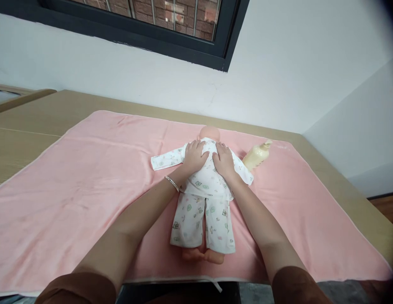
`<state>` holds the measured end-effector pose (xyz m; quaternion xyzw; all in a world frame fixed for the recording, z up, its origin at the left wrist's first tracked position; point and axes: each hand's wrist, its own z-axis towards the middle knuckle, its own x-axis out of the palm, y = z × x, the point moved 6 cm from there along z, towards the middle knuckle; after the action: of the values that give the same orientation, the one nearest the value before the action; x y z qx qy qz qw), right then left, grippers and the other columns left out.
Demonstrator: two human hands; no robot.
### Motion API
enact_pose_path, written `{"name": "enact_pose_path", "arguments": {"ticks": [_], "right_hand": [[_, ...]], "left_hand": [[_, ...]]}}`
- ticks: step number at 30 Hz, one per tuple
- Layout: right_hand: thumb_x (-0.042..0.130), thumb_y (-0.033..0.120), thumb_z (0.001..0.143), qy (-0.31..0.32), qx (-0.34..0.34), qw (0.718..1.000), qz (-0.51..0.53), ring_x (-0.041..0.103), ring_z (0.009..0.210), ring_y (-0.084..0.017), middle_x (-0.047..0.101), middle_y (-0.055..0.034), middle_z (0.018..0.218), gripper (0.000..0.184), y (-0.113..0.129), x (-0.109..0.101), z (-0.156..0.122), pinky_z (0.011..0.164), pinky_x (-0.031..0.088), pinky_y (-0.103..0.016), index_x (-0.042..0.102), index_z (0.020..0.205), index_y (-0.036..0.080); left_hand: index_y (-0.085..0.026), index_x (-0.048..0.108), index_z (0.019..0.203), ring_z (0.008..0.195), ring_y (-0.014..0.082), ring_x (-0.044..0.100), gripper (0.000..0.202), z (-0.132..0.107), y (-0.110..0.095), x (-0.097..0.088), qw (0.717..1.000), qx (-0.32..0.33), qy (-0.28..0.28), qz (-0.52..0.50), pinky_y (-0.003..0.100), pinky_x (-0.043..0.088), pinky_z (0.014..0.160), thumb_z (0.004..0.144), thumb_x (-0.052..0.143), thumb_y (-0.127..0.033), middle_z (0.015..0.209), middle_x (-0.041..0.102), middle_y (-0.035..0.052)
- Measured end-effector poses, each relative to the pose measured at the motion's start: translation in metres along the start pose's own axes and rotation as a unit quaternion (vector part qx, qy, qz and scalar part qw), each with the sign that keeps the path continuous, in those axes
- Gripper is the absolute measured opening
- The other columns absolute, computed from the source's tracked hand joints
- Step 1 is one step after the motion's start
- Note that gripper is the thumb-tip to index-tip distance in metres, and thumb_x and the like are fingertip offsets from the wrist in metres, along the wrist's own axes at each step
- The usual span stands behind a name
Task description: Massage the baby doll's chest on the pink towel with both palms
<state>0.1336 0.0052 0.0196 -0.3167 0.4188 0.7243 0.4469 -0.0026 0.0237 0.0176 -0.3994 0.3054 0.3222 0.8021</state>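
Note:
A baby doll (205,198) in white printed pyjamas lies on a pink towel (88,177), head towards the wall, feet towards me. My left hand (195,155) rests flat on the doll's upper chest at its left side, fingers spread; a silver bangle is on that wrist. My right hand (223,161) lies flat on the chest beside it, fingers stretched out. Both palms press on the doll's shirt and hold nothing. A cream baby bottle (257,155) lies on its side on the towel just right of the doll's sleeve.
The towel covers a wooden table (28,122) that runs up to a white wall. A dark-framed window (183,38) is above. The table's right edge (348,185) drops to a wooden floor.

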Motion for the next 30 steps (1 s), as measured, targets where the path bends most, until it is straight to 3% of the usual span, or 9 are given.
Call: {"name": "enact_pose_path", "arguments": {"ticks": [7,11,14,18,21,24,26,30], "right_hand": [[0.039,0.021,0.09,-0.08,0.0,0.997,-0.004,0.059,0.117,-0.026,0.067,-0.0129,0.123,0.038,0.014,-0.014,-0.012,0.106,0.041,-0.04,0.065,0.117,0.014],[0.041,0.025,0.092,-0.091,0.033,0.995,-0.02,0.061,0.114,-0.026,0.069,-0.013,0.119,0.036,0.014,-0.017,-0.016,0.102,0.043,-0.038,0.067,0.114,0.015],[0.041,0.028,0.095,-0.054,0.018,0.998,-0.019,0.053,0.127,-0.028,0.061,-0.0153,0.132,0.041,0.008,-0.01,-0.01,0.111,0.036,-0.044,0.06,0.127,0.012],[0.038,0.031,0.096,-0.015,-0.014,1.0,-0.013,0.042,0.137,-0.03,0.051,-0.0161,0.144,0.047,0.002,-0.001,-0.003,0.116,0.027,-0.053,0.05,0.138,0.011],[0.039,0.028,0.094,-0.046,-0.031,0.998,-0.015,0.05,0.129,-0.027,0.059,-0.0121,0.137,0.043,0.007,-0.006,-0.005,0.112,0.033,-0.048,0.057,0.131,0.016],[0.04,0.028,0.093,-0.078,0.005,0.996,-0.043,0.064,0.106,-0.026,0.071,-0.0096,0.115,0.035,0.012,-0.013,-0.011,0.096,0.046,-0.039,0.069,0.11,0.02],[0.04,0.029,0.093,-0.078,0.032,0.995,-0.059,0.067,0.095,-0.026,0.073,-0.0089,0.105,0.033,0.014,-0.015,-0.014,0.087,0.049,-0.037,0.072,0.1,0.021],[0.04,0.029,0.094,-0.066,0.029,0.997,-0.034,0.059,0.12,-0.028,0.065,-0.0113,0.129,0.037,0.014,-0.014,-0.012,0.098,0.047,-0.04,0.065,0.12,0.019]], "left_hand": [[-0.015,0.058,0.121,0.116,0.026,0.055,0.036,-0.002,-0.02,-0.009,0.992,0.125,0.001,0.027,0.043,0.042,0.102,0.093,0.035,-0.02,0.121,0.062,0.0135],[-0.016,0.061,0.113,0.11,0.0269,0.058,0.03,-0.004,-0.017,-0.011,0.997,0.069,-0.03,0.025,0.043,0.045,0.098,0.092,0.04,-0.021,0.114,0.065,0.0125],[-0.016,0.058,0.115,0.112,0.0282,0.057,0.031,-0.004,-0.009,-0.009,0.999,0.015,-0.04,0.016,0.044,0.044,0.099,0.089,0.047,-0.027,0.117,0.064,0.0128],[-0.016,0.055,0.122,0.12,0.0293,0.053,0.036,-0.002,-0.006,-0.007,0.999,0.017,-0.037,0.02,0.046,0.038,0.106,0.09,0.047,-0.029,0.124,0.062,0.0127],[-0.016,0.058,0.117,0.116,0.0275,0.056,0.031,-0.005,-0.009,-0.009,0.998,0.035,-0.039,0.014,0.044,0.041,0.104,0.091,0.045,-0.026,0.12,0.065,0.0116],[-0.017,0.062,0.109,0.112,0.0272,0.058,0.027,-0.009,-0.012,-0.013,0.998,0.032,-0.056,0.017,0.043,0.044,0.099,0.091,0.044,-0.026,0.114,0.067,0.0113],[-0.017,0.062,0.109,0.113,0.0274,0.058,0.027,-0.011,-0.012,-0.014,0.997,0.021,-0.069,0.017,0.043,0.044,0.099,0.091,0.044,-0.027,0.114,0.068,0.011],[-0.015,0.058,0.12,0.12,0.0277,0.055,0.035,-0.007,-0.005,-0.009,0.998,-0.003,-0.059,0.003,0.043,0.041,0.106,0.09,0.048,-0.028,0.124,0.064,0.0123]]}}
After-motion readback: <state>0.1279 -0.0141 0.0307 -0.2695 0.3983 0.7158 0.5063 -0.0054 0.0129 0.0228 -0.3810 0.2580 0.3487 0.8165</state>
